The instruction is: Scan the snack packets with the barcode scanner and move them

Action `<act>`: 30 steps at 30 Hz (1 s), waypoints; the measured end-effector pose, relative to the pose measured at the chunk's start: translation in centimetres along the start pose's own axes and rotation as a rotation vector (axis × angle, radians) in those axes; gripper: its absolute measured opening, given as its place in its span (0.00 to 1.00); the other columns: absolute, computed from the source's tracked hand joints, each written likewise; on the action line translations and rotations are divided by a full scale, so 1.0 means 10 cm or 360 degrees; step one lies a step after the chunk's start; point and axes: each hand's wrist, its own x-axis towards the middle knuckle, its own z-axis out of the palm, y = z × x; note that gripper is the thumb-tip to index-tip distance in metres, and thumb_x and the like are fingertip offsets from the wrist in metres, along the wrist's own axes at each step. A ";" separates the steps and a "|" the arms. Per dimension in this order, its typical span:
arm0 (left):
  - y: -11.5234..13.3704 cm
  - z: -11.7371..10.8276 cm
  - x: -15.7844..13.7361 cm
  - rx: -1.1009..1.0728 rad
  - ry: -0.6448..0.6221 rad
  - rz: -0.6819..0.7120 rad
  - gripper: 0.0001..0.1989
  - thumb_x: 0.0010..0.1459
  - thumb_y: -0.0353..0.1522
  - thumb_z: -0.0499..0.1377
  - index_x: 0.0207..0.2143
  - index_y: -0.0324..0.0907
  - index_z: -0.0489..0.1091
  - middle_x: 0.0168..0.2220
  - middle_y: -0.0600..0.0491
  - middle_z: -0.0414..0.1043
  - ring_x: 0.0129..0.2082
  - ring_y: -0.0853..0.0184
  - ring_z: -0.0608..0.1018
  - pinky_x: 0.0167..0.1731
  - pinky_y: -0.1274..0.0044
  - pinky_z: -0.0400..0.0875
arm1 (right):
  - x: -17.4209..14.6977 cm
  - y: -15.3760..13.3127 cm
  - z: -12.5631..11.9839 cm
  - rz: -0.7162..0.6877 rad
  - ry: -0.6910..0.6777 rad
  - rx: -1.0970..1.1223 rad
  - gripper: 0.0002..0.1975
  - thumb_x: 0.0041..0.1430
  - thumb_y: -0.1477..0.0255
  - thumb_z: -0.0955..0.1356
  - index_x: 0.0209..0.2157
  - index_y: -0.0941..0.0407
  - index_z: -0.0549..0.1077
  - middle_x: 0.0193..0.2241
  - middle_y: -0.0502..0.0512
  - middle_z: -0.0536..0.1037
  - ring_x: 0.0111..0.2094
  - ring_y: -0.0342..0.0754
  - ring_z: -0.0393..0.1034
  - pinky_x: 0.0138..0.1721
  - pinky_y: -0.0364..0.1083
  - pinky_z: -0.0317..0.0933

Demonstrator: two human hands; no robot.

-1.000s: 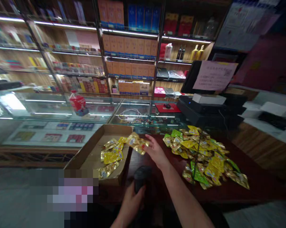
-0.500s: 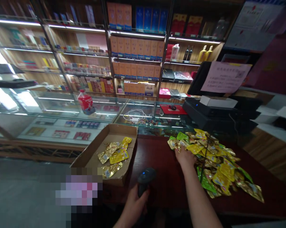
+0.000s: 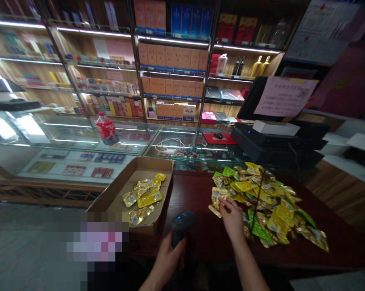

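Observation:
In my left hand (image 3: 169,255) is a dark handheld barcode scanner (image 3: 182,223), a small blue light glowing on its head. My right hand (image 3: 231,220) pinches a gold foil snack packet (image 3: 218,198) just above the dark red tabletop (image 3: 188,190). Beside that hand spreads a heap of gold, yellow and green snack packets (image 3: 270,202). To the left of the scanner stands a shallow cardboard box (image 3: 110,204), with several gold and yellow packets (image 3: 149,197) lying inside it.
Behind the table runs a glass display counter (image 3: 131,141) bearing a red bottle (image 3: 106,128), a white cable (image 3: 170,145) and a mouse on a red mat (image 3: 211,138). A monitor with a paper sheet (image 3: 284,97) stands at the right. Stocked shelves (image 3: 173,40) line the wall.
My right hand has come back from the heap toward me and slightly left, a gold packet now between its fingers. My left hand still holds the scanner.

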 end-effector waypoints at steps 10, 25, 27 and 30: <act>0.06 -0.02 -0.03 -0.0092 0.0012 -0.0043 0.18 0.48 0.45 0.65 0.28 0.41 0.65 0.16 0.61 0.65 0.09 0.74 0.65 0.08 0.83 0.60 | -0.44 -0.20 -0.05 0.0050 -0.0332 0.0182 0.15 0.52 0.66 0.67 0.37 0.52 0.83 0.44 0.58 0.79 0.45 0.53 0.75 0.48 0.48 0.67; 0.13 0.00 -0.03 -0.0161 0.0021 -0.0080 0.23 0.47 0.49 0.65 0.34 0.40 0.67 0.16 0.62 0.65 0.09 0.74 0.66 0.08 0.82 0.61 | -0.03 -1.29 0.35 0.0211 -0.0638 0.1032 0.18 0.49 0.64 0.71 0.43 0.53 0.79 0.45 0.56 0.80 0.46 0.53 0.75 0.49 0.52 0.68; 0.14 0.00 -0.04 -0.0164 0.0027 -0.0072 0.23 0.46 0.50 0.66 0.32 0.41 0.67 0.16 0.61 0.65 0.09 0.74 0.65 0.08 0.82 0.61 | 0.07 -1.65 0.54 0.0117 -0.0899 0.1253 0.22 0.52 0.63 0.71 0.49 0.51 0.76 0.46 0.55 0.80 0.46 0.52 0.76 0.49 0.52 0.69; 0.15 -0.01 -0.05 -0.0164 0.0057 -0.0060 0.24 0.46 0.51 0.66 0.33 0.40 0.67 0.16 0.62 0.64 0.10 0.74 0.65 0.09 0.82 0.62 | 0.24 -1.78 0.67 -0.0268 -0.0837 0.0968 0.19 0.55 0.64 0.69 0.49 0.49 0.76 0.56 0.54 0.73 0.53 0.50 0.71 0.52 0.50 0.67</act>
